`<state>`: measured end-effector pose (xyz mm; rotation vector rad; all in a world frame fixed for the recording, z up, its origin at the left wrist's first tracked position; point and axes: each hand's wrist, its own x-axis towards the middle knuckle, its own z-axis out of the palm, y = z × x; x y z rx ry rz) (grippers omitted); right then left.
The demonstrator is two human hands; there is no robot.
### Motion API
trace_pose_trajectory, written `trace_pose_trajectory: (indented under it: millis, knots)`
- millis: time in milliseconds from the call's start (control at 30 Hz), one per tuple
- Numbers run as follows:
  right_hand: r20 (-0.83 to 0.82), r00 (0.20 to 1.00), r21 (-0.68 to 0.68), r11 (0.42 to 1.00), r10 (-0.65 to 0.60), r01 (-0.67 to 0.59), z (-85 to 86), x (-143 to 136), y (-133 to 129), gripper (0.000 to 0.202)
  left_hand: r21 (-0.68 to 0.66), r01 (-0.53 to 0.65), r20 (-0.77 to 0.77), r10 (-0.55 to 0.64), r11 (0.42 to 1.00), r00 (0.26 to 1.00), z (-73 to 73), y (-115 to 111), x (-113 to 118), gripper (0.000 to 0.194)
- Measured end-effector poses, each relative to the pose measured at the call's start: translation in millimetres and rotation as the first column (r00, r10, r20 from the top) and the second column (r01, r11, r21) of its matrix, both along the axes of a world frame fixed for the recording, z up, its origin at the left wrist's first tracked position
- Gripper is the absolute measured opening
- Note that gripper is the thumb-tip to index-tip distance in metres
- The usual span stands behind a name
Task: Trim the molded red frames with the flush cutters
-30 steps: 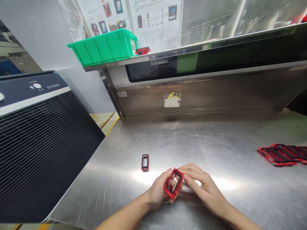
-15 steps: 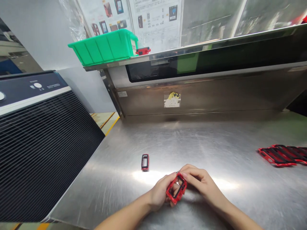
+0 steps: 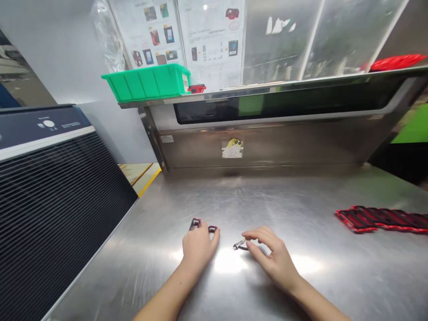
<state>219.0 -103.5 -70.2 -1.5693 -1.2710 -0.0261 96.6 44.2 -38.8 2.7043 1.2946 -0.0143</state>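
Two bare hands lie low on the steel worktop (image 3: 301,276), palms down, close to the near edge. The left hand (image 3: 198,246) rests flat with its fingers stretched forward, and its fingertips cover part of two small red and black frames (image 3: 202,226) that lie side by side on the worktop; whether the fingers press on them or only touch them I cannot tell. The right hand (image 3: 270,255) sits just to the right of the left hand, fingers loosely curled and slightly spread, its forefinger and thumb at a small dark metal piece (image 3: 241,245) lying on the worktop between the two hands. That piece is too small and blurred to name, and I cannot tell whether the fingers pinch it or only touch it.

Well to the right of the right hand, a row of larger red frames (image 3: 381,219) lies flat on the worktop. To the left of the left hand stands a big dark machine with a ribbed front (image 3: 60,209). Behind the hands rises a steel back panel bearing a small yellow sticker (image 3: 232,148), and above it a shelf (image 3: 267,85) carries a green bin (image 3: 149,82) with a small red part (image 3: 197,88) just beside it. Printed sheets (image 3: 187,40) hang on the wall above the bin.
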Motion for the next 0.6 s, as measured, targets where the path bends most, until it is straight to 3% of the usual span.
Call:
trace_pose_trajectory:
  millis: [200, 267, 333, 433, 600]
  knots:
    - [0.035, 0.988, -0.105, 0.983, -0.149, 0.152, 10.2, 9.6, -1.5, 0.027, 0.045, -0.026, -0.037, 0.028, 0.999, 0.999, 4.6, 2.0, 0.7, 0.034]
    - [0.059, 0.974, -0.207, 0.952, -0.219, 0.226, 23.6, 17.9, -6.2, 0.03, 0.051, -0.035, -0.032, 0.037, 0.998, 0.999, 7.1, 3.5, 0.5, 0.03]
    - [0.106, 0.95, -0.35, 0.884, -0.293, 0.311, 40.5, 30.6, -14.1, 0.027, 0.059, -0.039, -0.026, 0.04, 0.997, 0.999, 9.8, 5.1, 0.5, 0.027]
    - [0.214, 0.883, -0.567, 0.683, -0.418, 0.461, 62.5, 58.4, -33.6, 0.024, 0.062, -0.049, -0.021, 0.051, 0.997, 0.998, 12.6, 8.6, 0.5, 0.026]
    - [0.407, 0.674, -0.738, 0.212, -0.617, 0.64, 67.5, 111.4, -78.6, 0.035, 0.056, -0.085, -0.018, 0.086, 0.995, 0.996, 13.3, 15.9, -0.5, 0.022]
